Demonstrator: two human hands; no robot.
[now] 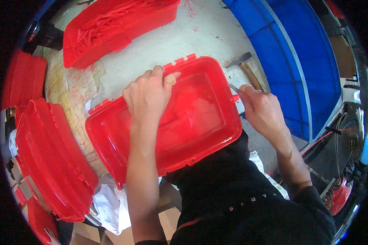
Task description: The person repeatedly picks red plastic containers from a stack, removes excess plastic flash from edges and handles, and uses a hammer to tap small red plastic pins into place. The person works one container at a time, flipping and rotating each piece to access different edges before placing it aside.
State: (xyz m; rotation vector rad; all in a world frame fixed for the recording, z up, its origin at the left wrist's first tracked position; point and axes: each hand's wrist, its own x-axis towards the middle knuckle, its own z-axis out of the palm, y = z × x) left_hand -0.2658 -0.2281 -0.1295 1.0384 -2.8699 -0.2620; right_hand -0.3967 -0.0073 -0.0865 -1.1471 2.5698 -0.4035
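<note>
we steady the red plastic lid (192, 122) with our left hand (149, 96) clamped on its far edge while our right hand (262, 109), gripping a small blade (234, 88), trims its right edge.

A small plastics workshop: a scuffed, red-stained bench (184, 36) carries a hammer (245, 67), a tray of red plastic trimmings (110, 28) and stacked identical red moulded lids (53, 159), with a large blue drum (298, 57) alongside.
</note>
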